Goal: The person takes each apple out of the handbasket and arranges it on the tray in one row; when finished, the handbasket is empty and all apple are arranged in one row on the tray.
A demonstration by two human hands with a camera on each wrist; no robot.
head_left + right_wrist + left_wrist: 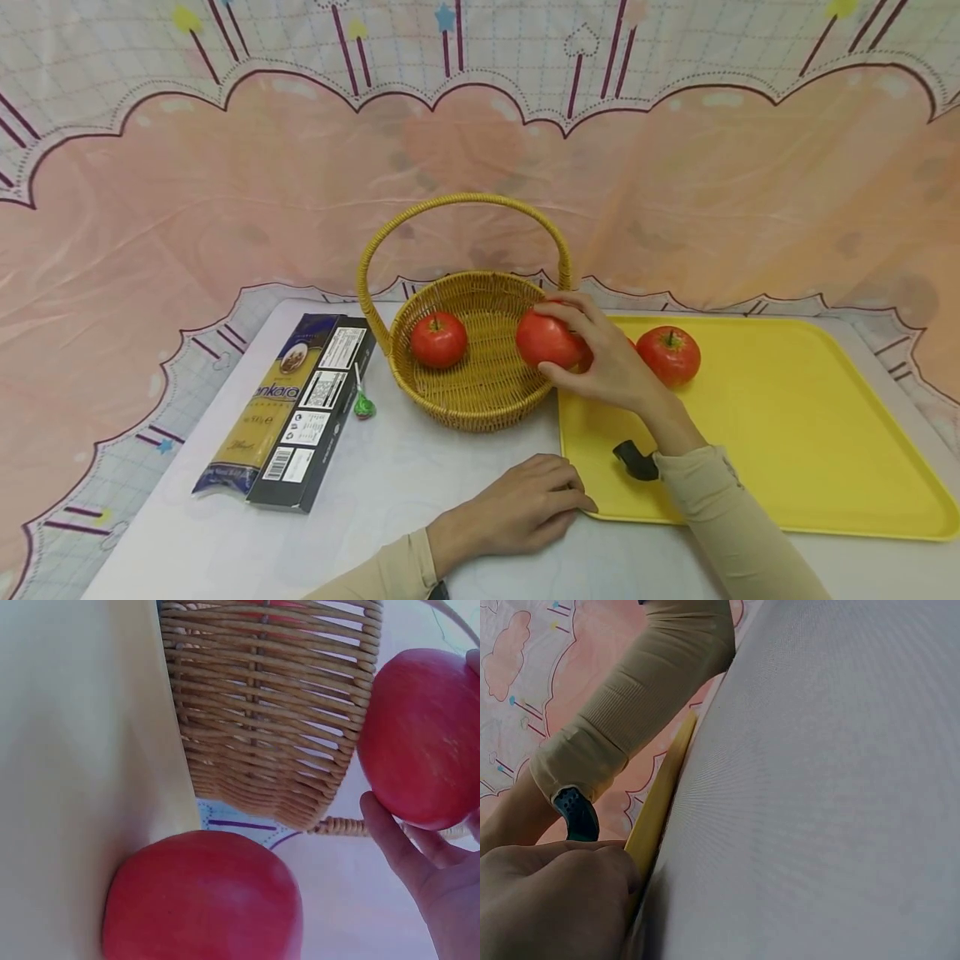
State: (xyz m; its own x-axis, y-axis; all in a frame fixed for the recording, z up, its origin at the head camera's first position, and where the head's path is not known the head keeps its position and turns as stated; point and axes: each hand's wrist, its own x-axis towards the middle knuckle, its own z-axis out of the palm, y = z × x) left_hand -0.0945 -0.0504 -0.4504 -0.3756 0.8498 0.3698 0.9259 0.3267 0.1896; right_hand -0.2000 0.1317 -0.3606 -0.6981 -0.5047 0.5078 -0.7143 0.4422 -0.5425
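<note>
My right hand [611, 367] grips a red apple [546, 337] between thumb and fingers, over the right rim of the wicker basket [480, 408]. In the right wrist view the held apple [420, 739] is up beside the basket's rim [367, 667]. One red apple [438, 340] lies inside the basket, on its left side. Another apple [670, 357] sits on the yellow tray [787, 417], behind my right wrist; a sliver of red shows beside it. My left hand [525, 504] holds the tray's near left corner, fingers bent at the rim [656, 814].
Left of the basket lie a pasta packet [262, 400] and a black box [311, 417] with white labels. A green-wrapped lollipop [363, 407] is between the box and basket. The basket's tall handle [465, 198] arches over it. A patterned curtain [315, 208] hangs behind the table.
</note>
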